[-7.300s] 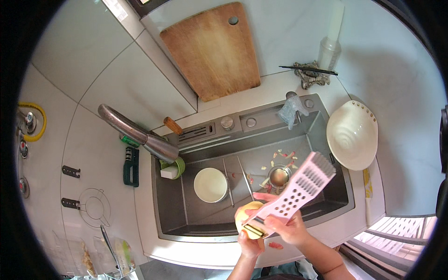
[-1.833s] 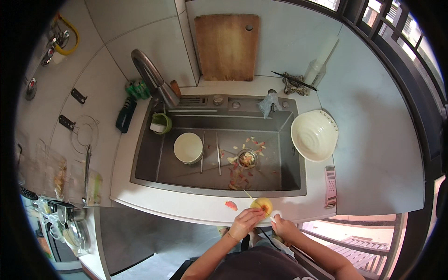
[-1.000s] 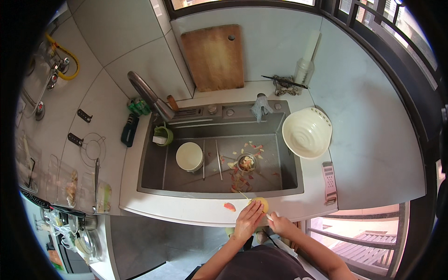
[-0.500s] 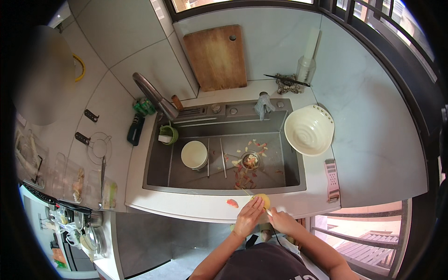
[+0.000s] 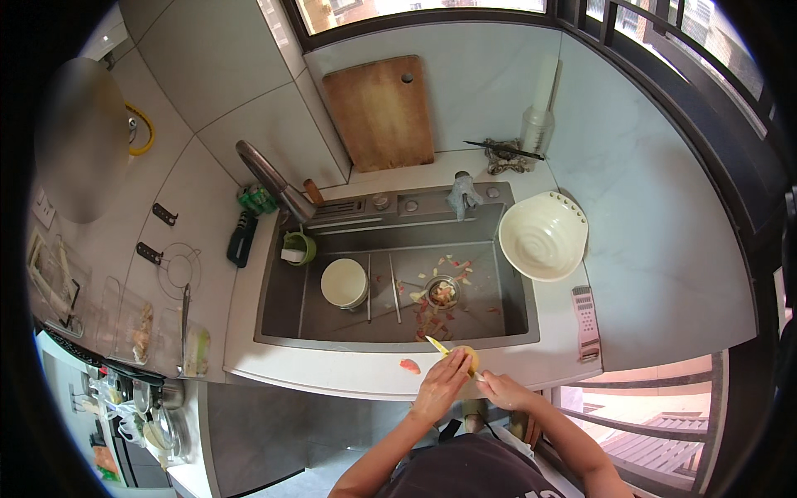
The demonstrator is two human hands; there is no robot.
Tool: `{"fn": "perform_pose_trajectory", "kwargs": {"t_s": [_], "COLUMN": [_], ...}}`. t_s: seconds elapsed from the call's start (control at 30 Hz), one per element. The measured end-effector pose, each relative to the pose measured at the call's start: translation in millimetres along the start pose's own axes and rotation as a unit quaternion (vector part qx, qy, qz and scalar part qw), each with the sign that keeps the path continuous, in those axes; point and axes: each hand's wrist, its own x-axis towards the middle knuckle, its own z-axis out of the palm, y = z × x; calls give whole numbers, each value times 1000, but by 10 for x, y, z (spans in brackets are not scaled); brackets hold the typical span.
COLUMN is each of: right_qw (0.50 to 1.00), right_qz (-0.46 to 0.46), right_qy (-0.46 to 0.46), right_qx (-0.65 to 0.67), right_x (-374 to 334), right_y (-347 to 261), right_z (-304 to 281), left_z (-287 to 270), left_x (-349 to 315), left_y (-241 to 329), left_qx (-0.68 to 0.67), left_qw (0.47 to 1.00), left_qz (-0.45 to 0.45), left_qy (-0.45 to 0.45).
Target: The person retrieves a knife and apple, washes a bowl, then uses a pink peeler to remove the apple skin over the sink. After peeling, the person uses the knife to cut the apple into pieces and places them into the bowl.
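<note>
Above the counter's front edge, my left hand [image 5: 447, 378] is closed over a peeled, pale yellow round fruit [image 5: 473, 358]. My right hand [image 5: 504, 392] grips the light handle of a knife [image 5: 437, 344]. Its yellow blade runs under my left fingers beside the fruit, and its tip points up and left toward the sink. Most of the blade's middle and part of the fruit are hidden by my left hand. A red piece of peel [image 5: 409, 365] lies on the white counter, left of my hands.
Red and pale peelings lie in the grey sink [image 5: 274, 319] around its drain strainer [image 5: 442, 291]. A white bowl [image 5: 344, 282] and two rods are also inside. A cream basin [image 5: 544, 236] and pink grater [image 5: 586, 324] stand right. A cutting board [image 5: 379, 112] leans behind.
The knife blade has turned, and its yellow face now shows beyond my left fingers. Both hands stay at the fruit. The whole view has shifted slightly.
</note>
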Motion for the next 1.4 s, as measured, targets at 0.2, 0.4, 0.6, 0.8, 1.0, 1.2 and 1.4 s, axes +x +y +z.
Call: {"fn": "perform_pose_trajectory", "kwargs": {"t_s": [0.2, 0.4, 0.6, 0.8, 1.0, 1.2, 1.4], "right_qw": [999, 980, 960, 960, 960, 911, 873], "right_qz": [8, 4, -69, -48, 20, 46, 88], "right_qy": [39, 197, 272, 269, 262, 337, 466], "right_qx": [-18, 15, 0, 67, 100, 233, -113], "right_x": [-54, -112, 382, 431, 521, 212, -492], "right_y": [-225, -560, -393, -226, -93, -77, 72], "right_z": [14, -136, -111, -160, -155, -244, -679], "left_z": [-61, -45, -64, -70, -82, -231, -470], "left_x": [-144, -150, -73, -124, -248, -198, 55], "left_y": [-49, -27, 0, -71, -315, -345, -323], "left_qx": [-64, -126, -75, -131, -150, -296, -146], "left_qw": [997, 980, 980, 967, 971, 918, 971], "left_qz": [-33, -120, -174, -211, -175, -261, -90], "left_qy": [-3, 99, 56, 49, 60, 34, -166]}}
